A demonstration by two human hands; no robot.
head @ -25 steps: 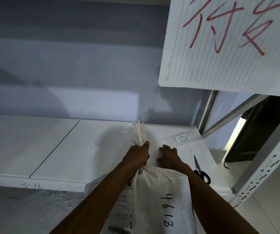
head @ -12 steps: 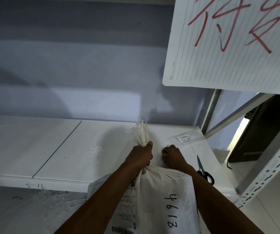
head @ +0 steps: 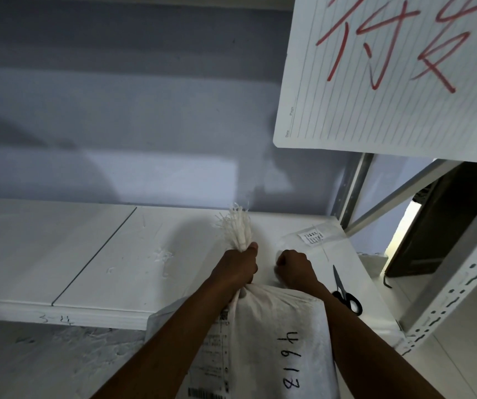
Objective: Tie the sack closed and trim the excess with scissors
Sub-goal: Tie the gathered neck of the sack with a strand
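At the shelf edge, white sack, frayed neck bunched in left hand, right hand fisted beside.

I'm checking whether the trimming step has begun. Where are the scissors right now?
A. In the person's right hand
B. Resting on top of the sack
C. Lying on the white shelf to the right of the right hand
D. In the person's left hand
C. The black-handled scissors lie flat on the white shelf, beside the right forearm; the right hand is a closed fist away from them, and the left hand grips the sack neck.
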